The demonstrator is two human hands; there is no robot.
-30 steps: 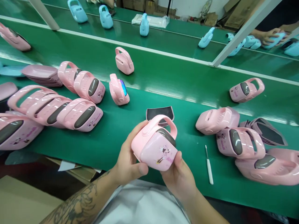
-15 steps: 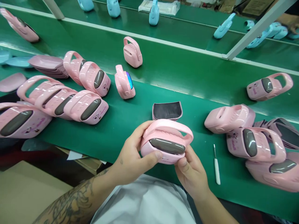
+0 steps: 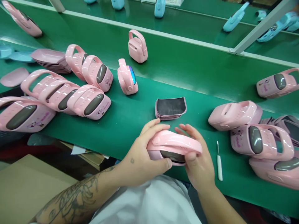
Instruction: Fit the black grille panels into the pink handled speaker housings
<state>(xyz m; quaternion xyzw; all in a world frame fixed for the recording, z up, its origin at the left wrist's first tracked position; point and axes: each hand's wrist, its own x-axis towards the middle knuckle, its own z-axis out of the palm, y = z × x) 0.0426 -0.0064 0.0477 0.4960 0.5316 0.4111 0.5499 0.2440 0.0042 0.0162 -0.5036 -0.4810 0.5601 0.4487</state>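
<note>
Between my hands, over the near edge of the green bench, is a pink plastic device with a carrying handle and a dark oval window. My left hand wraps its left end, thumb along the front below the window. At the right end, my right hand grips it with the thumb near the handle's end; its other fingers reach behind. The device is tilted, and its handle covers part of the window. Just beyond lies a stack of pink-edged dark panels. A white-handled screwdriver rests to the right.
Several similar pink devices stand at the left, near stacked pink shells. More pink devices crowd the right side. Two others sit behind. A rail crosses the back, with blue devices beyond. A cardboard box is lower left.
The device has tipped, so its handle now hides more of the window and front. My right hand has moved up around its end. The view has shifted slightly.
</note>
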